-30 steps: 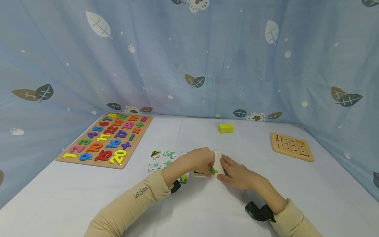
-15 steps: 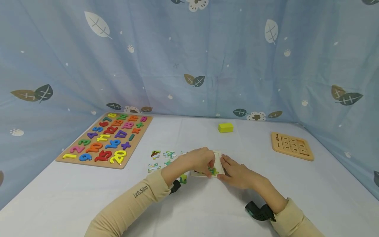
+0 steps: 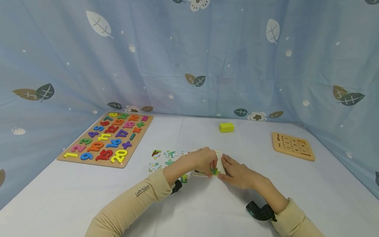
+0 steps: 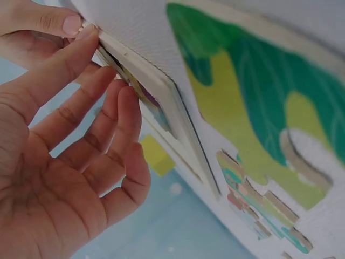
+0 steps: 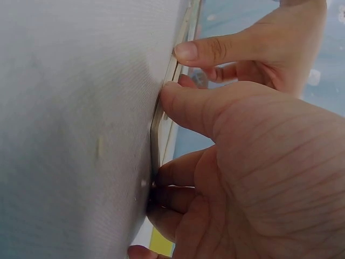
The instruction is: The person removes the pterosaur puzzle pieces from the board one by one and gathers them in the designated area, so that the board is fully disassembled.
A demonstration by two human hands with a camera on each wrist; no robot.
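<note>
In the head view, a small white jigsaw tray [image 3: 219, 157] lies between my hands, with a green puzzle piece [image 3: 217, 171] showing at its front. My left hand [image 3: 201, 159] bends over the tray, its fingers curled. In the left wrist view the left thumb touches the tray's rim [image 4: 161, 86] and the other fingertips reach over its inside. Whether they pinch a piece is hidden. My right hand [image 3: 238, 172] lies with fairly straight fingers along the tray's right edge, its thumb at the front corner. Several loose puzzle pieces [image 3: 154, 167] lie left of the tray, partly behind the left forearm.
A board of coloured numbers [image 3: 124, 161] lies at the left of the white table. Behind the tray sits a yellow block [image 3: 226, 127]. A wooden number-slide puzzle [image 3: 293, 151] lies at the right. A blue patterned curtain [image 3: 165, 59] hangs behind.
Both hands and the tray stay almost where they were. The left fingers shift very slightly over the tray.
</note>
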